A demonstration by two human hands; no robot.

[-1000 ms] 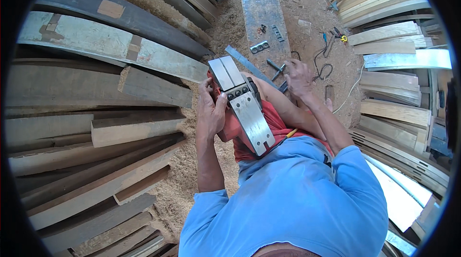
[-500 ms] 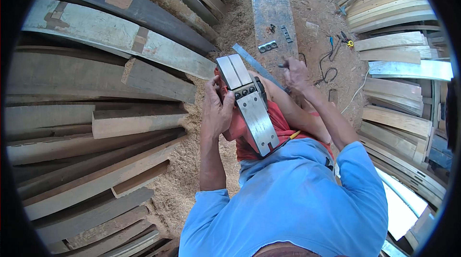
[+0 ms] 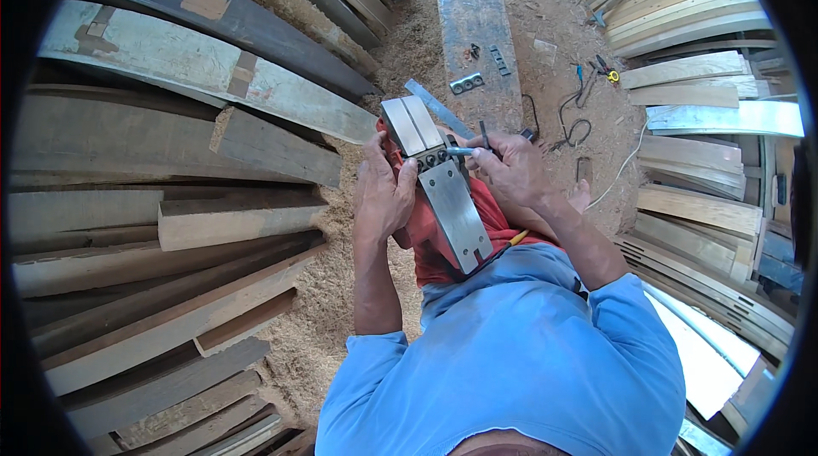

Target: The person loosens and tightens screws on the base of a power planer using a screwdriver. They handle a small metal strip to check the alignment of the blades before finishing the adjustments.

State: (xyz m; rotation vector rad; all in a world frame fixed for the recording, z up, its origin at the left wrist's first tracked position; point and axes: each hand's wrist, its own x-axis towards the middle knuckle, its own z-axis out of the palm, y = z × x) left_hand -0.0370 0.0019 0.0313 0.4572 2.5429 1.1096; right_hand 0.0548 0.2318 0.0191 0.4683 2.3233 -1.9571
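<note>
A red electric hand planer (image 3: 453, 216) lies across my lap with its metal sole facing up. A row of bolts shows at the cutter slot between its two sole plates. My left hand (image 3: 383, 193) grips the red body at the left side, thumb near the bolts. My right hand (image 3: 521, 173) is closed on a T-handled socket wrench (image 3: 461, 151), a metal tube with a dark crossbar. The wrench's tip is at the bolt row's right end; whether it sits on a bolt I cannot tell.
Ahead, a long worn plank (image 3: 479, 17) carries a metal bar with round holes (image 3: 466, 83) and small parts. A flat metal strip (image 3: 436, 106) lies beyond the planer. Yellow-handled pliers (image 3: 612, 75) and a dark cord (image 3: 564, 111) lie right. Stacked boards (image 3: 247, 222) flank both sides.
My right hand has come left and down from beyond my knee, bringing the wrench to the planer's bolts. My left hand keeps its hold on the planer.
</note>
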